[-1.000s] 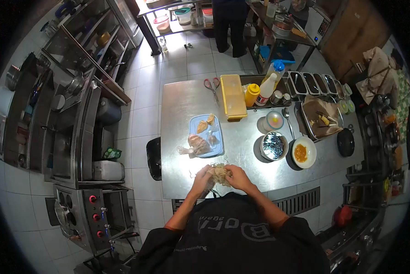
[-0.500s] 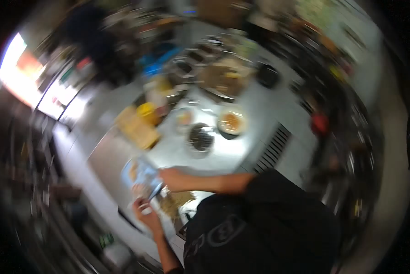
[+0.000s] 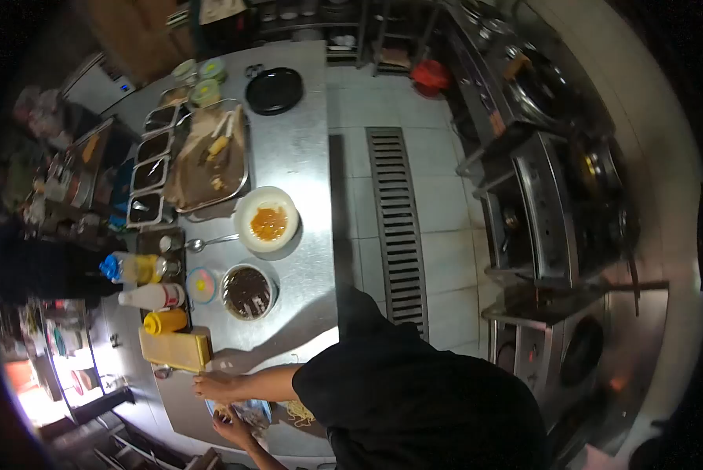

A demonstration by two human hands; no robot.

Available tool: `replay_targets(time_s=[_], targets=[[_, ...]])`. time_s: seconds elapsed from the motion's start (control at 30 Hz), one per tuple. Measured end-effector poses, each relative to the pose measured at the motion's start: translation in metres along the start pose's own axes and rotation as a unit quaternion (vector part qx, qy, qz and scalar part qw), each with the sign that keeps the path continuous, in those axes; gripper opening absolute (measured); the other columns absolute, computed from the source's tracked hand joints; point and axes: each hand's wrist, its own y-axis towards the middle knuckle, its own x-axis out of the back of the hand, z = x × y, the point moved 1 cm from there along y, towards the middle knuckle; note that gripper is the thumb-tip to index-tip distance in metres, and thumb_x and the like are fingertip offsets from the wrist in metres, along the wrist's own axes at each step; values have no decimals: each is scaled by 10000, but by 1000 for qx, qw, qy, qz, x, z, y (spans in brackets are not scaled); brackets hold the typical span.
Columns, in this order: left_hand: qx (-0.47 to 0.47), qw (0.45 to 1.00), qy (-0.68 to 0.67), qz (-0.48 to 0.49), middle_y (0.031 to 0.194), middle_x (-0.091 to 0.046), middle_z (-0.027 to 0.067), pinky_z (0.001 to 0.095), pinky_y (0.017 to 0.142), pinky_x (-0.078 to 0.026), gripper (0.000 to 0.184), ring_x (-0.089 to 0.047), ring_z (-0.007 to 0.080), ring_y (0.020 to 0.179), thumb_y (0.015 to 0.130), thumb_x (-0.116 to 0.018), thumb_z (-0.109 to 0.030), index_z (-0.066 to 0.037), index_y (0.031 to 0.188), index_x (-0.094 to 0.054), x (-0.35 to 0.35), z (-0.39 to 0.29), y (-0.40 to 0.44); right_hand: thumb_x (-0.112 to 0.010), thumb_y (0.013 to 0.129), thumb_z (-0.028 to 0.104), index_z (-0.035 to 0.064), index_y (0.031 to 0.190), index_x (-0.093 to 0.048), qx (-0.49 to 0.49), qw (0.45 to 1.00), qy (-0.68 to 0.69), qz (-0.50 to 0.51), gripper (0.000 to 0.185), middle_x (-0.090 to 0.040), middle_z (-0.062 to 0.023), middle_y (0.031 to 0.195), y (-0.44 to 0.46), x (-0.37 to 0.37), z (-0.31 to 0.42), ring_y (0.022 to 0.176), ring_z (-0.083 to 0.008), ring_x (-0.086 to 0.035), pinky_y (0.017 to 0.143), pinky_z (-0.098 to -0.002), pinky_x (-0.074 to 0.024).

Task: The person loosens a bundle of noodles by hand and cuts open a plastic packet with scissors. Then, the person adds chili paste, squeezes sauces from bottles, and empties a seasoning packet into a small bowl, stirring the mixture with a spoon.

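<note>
Both hands are at the lower left, over the blue tray (image 3: 262, 409). My right hand (image 3: 217, 387) is above the tray's edge, its fingers bent together; what they hold is too small to make out. Just below it, my left hand (image 3: 232, 428) has its fingers curled round something hidden beside a small orange-brown bag (image 3: 224, 410). A clear plastic bag (image 3: 253, 415) lies on the tray, partly behind my left hand. Pale noodles (image 3: 299, 413) rest on the steel table (image 3: 293, 149) next to the tray, close to my dark clothing.
Near my hands stand a yellow container (image 3: 175, 349), a yellow bottle (image 3: 165, 321) and a white bottle (image 3: 152, 296). Further along are a dark-filled bowl (image 3: 247, 292), a bowl of orange sauce (image 3: 266, 219), a paper-lined tray (image 3: 207, 160) and black plates (image 3: 274, 91). A floor grate (image 3: 398, 235) runs beside the table.
The view has swung round to the right, so the table now runs up the left side. My hands have left the noodles and moved to the blue tray.
</note>
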Motion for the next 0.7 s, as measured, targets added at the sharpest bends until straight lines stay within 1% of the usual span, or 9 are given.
replay_targets(time_s=[0.1, 0.17, 0.3, 0.43, 0.5, 0.53, 0.57, 0.63, 0.7], targets=[[-11, 1000, 10, -17, 1040, -609, 209, 428, 766, -560, 545, -641, 334, 918, 948, -776, -335, 59, 1296, -631, 2, -22, 2, -627, 931, 178, 69, 962, -599, -104, 971, 184, -115, 116, -652, -141, 965, 12, 30, 18, 897, -372, -654, 751, -459, -537], [-18, 1000, 17, -10, 1037, -607, 216, 463, 772, -545, 519, -633, 348, 909, 915, -778, -310, 58, 1249, -628, 1, -19, 12, -621, 920, 150, 49, 952, -587, -183, 909, 337, -165, 111, -650, -125, 848, 14, 48, 27, 768, -319, -654, 687, -432, -512], [-79, 996, 44, -9, 1015, -601, 224, 527, 759, -488, 355, -603, 414, 876, 834, -726, -208, 41, 1049, -593, 3, -19, 21, -618, 937, 132, 23, 935, -587, -122, 911, 363, -155, 113, -607, -68, 773, -50, 116, 12, 737, -131, -556, 645, -351, -471], [-110, 992, 59, -7, 925, -589, 224, 564, 748, -448, 285, -569, 475, 872, 782, -707, -166, 9, 945, -552, -12, 4, 30, -643, 980, 142, 62, 940, -590, -176, 885, 387, -190, 104, -602, 10, 818, -196, 196, -27, 765, -70, -550, 650, -278, -487], [-115, 992, 44, -17, 946, -591, 214, 547, 776, -447, 290, -566, 451, 896, 800, -709, -185, 1, 961, -556, -8, -3, 27, -639, 973, 87, 65, 978, -631, -226, 791, 494, -281, 24, -621, 8, 838, -287, 240, -24, 713, -77, -576, 621, -249, -488], [-121, 992, 24, -19, 957, -592, 209, 539, 790, -446, 293, -565, 439, 909, 809, -710, -195, -2, 970, -558, -3, -17, 22, -636, 990, 103, 52, 1002, -652, -264, 842, 382, -273, 54, -644, -18, 847, -330, 262, -30, 736, -89, -610, 615, -252, -510], [-125, 992, 3, -21, 968, -593, 203, 531, 804, -446, 295, -564, 427, 921, 818, -711, -204, -6, 978, -561, 5, -33, 14, -624, 990, 84, 36, 1010, -659, -263, 770, 457, -359, 63, -674, -50, 867, -375, 276, -30, 751, -113, -643, 601, -272, -528], [-137, 989, -50, -22, 990, -595, 193, 514, 832, -445, 301, -562, 402, 945, 837, -712, -223, -13, 994, -565, 26, -70, -4, -575, 984, 83, 17, 1079, -670, -354, 736, 352, -458, 150, -712, -90, 947, -462, 318, -22, 818, -182, -709, 645, -318, -592], [-150, 983, -100, -18, 1011, -597, 182, 498, 860, -444, 307, -560, 378, 969, 855, -714, -243, -20, 1010, -569, 50, -112, -23, -579, 1004, 140, 19, 1106, -670, -386, 622, 284, -620, 183, -713, -102, 968, -522, 368, 8, 842, -203, -721, 675, -334, -617]])
